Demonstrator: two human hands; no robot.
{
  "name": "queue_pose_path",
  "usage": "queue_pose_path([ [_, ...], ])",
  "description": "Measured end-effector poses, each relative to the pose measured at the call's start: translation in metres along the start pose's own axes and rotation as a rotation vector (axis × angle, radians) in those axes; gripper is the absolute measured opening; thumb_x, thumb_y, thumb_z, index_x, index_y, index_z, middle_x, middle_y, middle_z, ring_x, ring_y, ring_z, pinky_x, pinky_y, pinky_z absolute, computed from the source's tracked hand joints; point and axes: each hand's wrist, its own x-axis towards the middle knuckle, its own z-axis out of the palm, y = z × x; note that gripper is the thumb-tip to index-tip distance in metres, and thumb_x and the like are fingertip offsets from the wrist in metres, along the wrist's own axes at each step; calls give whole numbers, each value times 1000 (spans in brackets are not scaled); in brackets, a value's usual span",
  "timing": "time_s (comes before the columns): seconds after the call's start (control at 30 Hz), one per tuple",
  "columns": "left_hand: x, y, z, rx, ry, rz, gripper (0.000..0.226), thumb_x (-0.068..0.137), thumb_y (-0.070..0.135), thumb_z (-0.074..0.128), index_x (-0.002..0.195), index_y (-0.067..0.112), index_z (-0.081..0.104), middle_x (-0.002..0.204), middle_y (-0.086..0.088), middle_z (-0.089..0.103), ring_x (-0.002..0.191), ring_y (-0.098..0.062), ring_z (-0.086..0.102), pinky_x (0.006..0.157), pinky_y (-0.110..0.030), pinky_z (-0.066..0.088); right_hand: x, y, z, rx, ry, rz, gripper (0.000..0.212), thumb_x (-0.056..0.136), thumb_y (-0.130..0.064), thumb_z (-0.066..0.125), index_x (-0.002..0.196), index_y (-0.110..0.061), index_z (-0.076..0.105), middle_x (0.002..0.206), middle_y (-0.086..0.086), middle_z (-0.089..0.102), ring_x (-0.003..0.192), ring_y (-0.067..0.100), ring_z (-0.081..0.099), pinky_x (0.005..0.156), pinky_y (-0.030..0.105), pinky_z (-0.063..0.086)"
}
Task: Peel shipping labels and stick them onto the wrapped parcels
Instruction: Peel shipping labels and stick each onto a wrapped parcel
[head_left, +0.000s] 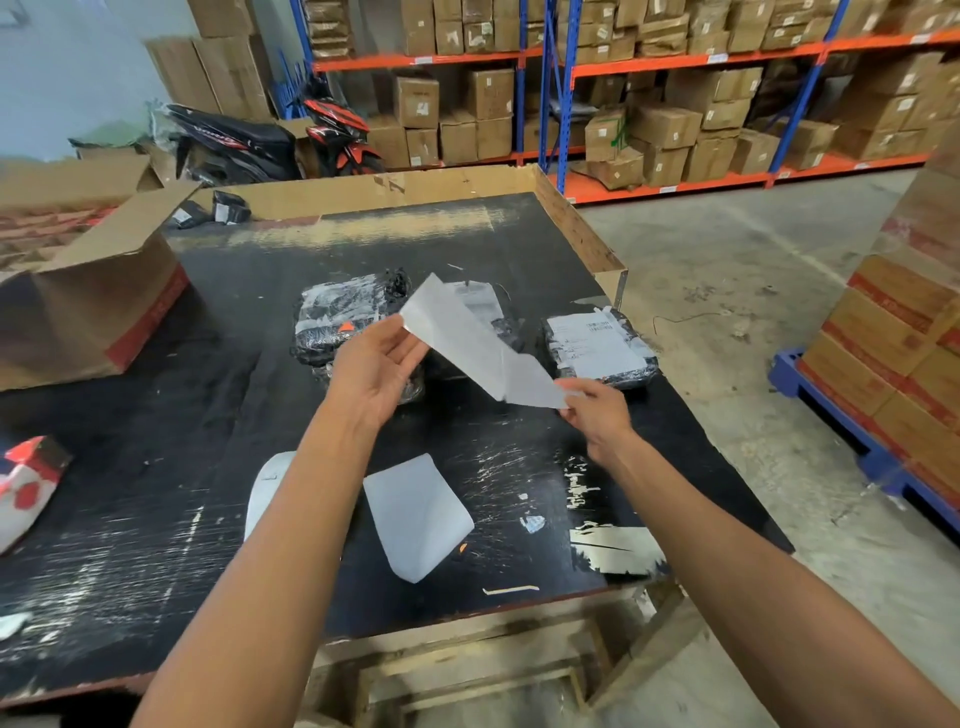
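Observation:
Above the black table (156, 519), both my hands hold one white shipping label sheet (467, 343). My left hand (376, 366) pinches its upper left corner; my right hand (597, 410) pinches the lower right corner. The sheet is bent and partly split into two layers. Behind it lies a black wrapped parcel (337, 317) with no full label showing. To the right lies another wrapped parcel (597, 345) with a white printed label on top. A third parcel (498, 312) is mostly hidden behind the sheet.
Two white backing sheets (415, 514) (267, 488) lie on the table near me. An open cardboard box (98, 291) stands at the left. Small black parcels (218, 208) sit at the far left corner. Shelves of cartons (649, 114) and a blue pallet (857, 447) flank the right.

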Motion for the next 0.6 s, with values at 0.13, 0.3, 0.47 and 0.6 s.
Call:
queue_pose_path([
  [0.13, 5, 29, -4, -127, 20, 87, 10, 98, -2, 55, 106, -3, 59, 101, -18, 72, 95, -28, 73, 86, -42, 61, -4, 9, -8, -140, 74, 124, 36, 89, 5, 51, 73, -15, 76, 65, 0, 67, 62, 12, 55, 56, 18, 41],
  [0.3, -5, 30, 18, 107, -91, 184, 16, 99, -1, 53, 85, 6, 60, 78, -7, 72, 78, -19, 70, 83, -37, 61, -32, 7, 16, -206, -386, 82, 20, 97, 10, 52, 106, 9, 70, 108, 19, 69, 86, 18, 69, 66, 14, 58],
  [0.47, -7, 11, 25, 296, -184, 243, 12, 99, 6, 58, 87, 11, 58, 81, -4, 70, 75, -18, 67, 74, -32, 59, -44, 13, 32, -536, -555, -129, 21, 100, -11, 58, 112, -6, 74, 120, 5, 70, 106, 15, 66, 78, 14, 53],
  [0.6, -6, 24, 14, 647, -379, 395, 10, 96, 9, 61, 89, 16, 62, 92, -13, 69, 89, -23, 67, 86, -38, 59, -57, -9, 45, -593, -210, -367, 27, 102, -38, 54, 109, -22, 75, 106, -13, 69, 92, 5, 61, 88, 25, 50],
])
